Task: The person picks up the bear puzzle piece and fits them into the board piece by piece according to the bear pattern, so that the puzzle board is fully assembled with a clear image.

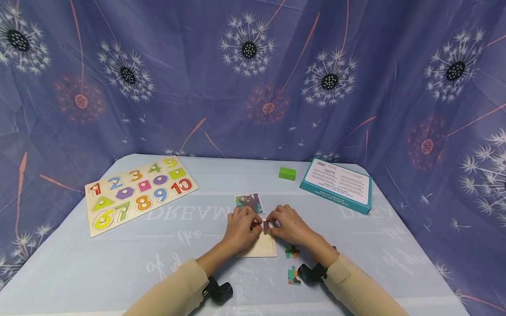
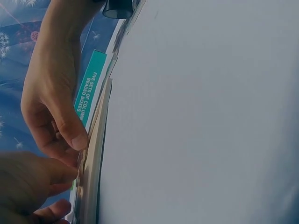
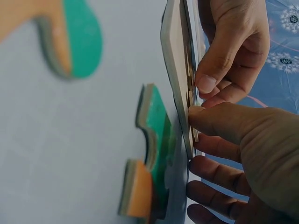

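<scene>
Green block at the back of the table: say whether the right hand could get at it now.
Probably yes: only tablecloth shows between the right hand and the green block, and the teal box lies off to the block's right. The hand would first have to leave the dark puzzle piece.

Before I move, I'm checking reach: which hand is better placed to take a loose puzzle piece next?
Probably the right hand; the loose puzzle pieces lie on its side of the wooden tray, farther from the left hand.

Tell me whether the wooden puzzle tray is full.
Not full: bare wood shows across the near part of the wooden puzzle tray, and loose puzzle pieces lie on the tablecloth to its right.
</scene>
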Motion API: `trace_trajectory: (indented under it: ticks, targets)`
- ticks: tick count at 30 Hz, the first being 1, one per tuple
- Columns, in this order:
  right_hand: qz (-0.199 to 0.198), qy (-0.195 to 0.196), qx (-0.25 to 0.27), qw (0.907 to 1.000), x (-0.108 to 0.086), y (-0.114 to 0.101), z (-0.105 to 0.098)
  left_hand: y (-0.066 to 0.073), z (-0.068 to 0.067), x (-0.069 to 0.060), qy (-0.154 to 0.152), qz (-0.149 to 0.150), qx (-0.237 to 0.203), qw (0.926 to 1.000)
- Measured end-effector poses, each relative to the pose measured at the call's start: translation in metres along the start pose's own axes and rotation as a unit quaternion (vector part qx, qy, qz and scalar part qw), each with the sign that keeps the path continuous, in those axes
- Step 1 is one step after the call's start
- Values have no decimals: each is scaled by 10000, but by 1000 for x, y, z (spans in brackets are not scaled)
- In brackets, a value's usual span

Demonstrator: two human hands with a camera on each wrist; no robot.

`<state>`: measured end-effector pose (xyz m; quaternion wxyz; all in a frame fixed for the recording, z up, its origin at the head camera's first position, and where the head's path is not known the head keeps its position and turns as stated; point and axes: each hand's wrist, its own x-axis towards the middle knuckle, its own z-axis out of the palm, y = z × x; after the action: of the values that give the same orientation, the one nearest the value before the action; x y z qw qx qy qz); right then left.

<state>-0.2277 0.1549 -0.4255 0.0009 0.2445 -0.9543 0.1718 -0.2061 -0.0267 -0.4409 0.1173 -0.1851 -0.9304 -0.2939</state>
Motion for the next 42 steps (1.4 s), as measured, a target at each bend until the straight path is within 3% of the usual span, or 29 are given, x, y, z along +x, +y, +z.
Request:
trace_trajectory:
  ticks: [42]
  targets:
    - [-64, 69, 79, 9999, -2, 1, 0, 4, 7, -1, 185, -18, 468, 9987]
